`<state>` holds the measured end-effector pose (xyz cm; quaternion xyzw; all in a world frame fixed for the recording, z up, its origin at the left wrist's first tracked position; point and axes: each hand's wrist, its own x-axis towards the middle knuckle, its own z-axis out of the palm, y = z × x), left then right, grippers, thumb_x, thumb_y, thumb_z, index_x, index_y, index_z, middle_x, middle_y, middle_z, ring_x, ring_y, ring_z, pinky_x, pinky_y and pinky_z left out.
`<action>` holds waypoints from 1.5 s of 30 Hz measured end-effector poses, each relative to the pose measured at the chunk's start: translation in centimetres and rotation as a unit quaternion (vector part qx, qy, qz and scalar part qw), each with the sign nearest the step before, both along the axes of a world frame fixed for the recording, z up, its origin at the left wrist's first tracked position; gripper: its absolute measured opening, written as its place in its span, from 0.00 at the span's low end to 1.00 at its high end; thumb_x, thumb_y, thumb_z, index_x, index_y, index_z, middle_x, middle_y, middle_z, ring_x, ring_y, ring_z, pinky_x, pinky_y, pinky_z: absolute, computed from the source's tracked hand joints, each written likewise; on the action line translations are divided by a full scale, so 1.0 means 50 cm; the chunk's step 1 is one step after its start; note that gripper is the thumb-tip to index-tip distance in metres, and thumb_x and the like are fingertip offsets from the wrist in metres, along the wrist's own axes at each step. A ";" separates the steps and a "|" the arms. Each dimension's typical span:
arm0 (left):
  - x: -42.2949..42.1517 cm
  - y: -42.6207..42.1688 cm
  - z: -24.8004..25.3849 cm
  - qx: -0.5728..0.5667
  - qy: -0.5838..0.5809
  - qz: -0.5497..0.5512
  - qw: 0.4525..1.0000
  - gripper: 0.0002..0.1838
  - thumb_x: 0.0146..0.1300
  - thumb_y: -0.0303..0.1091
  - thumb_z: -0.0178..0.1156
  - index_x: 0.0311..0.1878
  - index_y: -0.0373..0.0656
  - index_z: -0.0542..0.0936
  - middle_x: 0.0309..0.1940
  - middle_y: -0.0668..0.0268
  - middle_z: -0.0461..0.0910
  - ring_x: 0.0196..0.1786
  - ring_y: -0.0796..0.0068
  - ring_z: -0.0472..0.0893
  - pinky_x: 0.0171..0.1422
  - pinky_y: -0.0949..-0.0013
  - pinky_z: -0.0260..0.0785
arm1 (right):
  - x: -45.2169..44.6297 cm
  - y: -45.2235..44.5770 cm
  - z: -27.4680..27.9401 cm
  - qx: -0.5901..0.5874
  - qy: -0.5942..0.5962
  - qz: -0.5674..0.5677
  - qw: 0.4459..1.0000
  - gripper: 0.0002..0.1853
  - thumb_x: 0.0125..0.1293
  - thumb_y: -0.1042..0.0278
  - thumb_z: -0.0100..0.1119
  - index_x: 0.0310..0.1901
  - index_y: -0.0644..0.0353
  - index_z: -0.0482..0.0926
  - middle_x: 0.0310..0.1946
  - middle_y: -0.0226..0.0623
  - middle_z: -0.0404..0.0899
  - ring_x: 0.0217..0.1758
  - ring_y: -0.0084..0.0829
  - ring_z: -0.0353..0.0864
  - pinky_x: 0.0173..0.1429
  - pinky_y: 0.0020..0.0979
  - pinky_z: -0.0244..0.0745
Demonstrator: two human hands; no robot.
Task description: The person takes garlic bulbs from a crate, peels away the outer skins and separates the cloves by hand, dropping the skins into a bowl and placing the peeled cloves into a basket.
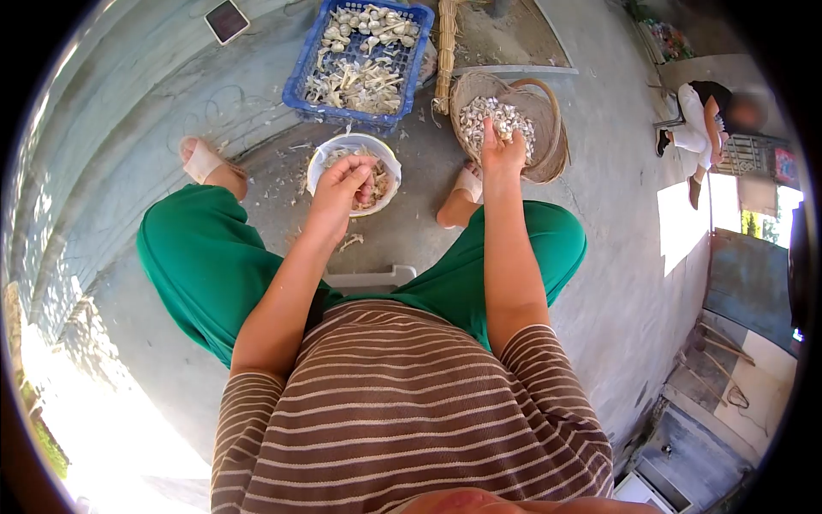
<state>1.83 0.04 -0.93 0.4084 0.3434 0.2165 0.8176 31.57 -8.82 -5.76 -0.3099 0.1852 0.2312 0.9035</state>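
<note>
My left hand (344,187) is above a white bucket (396,163) of dry garlic skins and stalks (370,190). Its fingers are curled in, and whatever they may hold is hidden. Over a round wicker basket (548,168) is my right hand (503,152), thumb raised apart from the fingers, fingertips near the loose garlic cloves (492,114). A blue plastic crate (295,90) beyond the bucket contains whole garlic bulbs (368,24) at its far end and trimmed stalks (358,84) nearer me.
A straw bundle (445,51) lies between crate and basket. A tablet-like device (227,21) rests at the upper left. Garlic scraps dot the concrete floor (616,171) around my feet. Another person (698,120) sits at the far right.
</note>
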 end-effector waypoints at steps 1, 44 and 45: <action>0.004 0.000 -0.001 -0.018 -0.003 0.006 1.000 0.09 0.68 0.30 0.52 0.47 0.39 0.77 0.28 0.72 0.73 0.29 0.84 0.70 0.32 0.79 0.64 | 0.017 -0.004 -0.016 -0.014 0.024 -0.019 0.999 0.27 0.71 0.65 0.43 0.63 0.76 0.51 0.60 0.56 0.57 0.60 0.48 0.66 0.65 0.47 0.71; 0.017 0.079 -0.096 -0.173 0.038 0.131 0.976 0.09 0.66 0.32 0.54 0.48 0.42 0.76 0.34 0.72 0.76 0.35 0.83 0.74 0.41 0.78 0.66 | -0.088 0.693 -0.209 -0.517 -0.696 0.432 0.249 0.18 0.60 0.69 0.59 0.52 0.48 0.68 0.47 0.46 0.67 0.48 0.49 0.76 0.46 0.45 0.76; 0.018 0.078 -0.090 -0.170 0.042 0.121 0.977 0.09 0.66 0.32 0.54 0.48 0.42 0.76 0.33 0.72 0.76 0.35 0.83 0.74 0.41 0.78 0.66 | -0.095 0.690 -0.199 -0.521 -0.698 0.433 0.231 0.19 0.61 0.68 0.59 0.53 0.48 0.67 0.47 0.46 0.68 0.46 0.49 0.77 0.46 0.45 0.76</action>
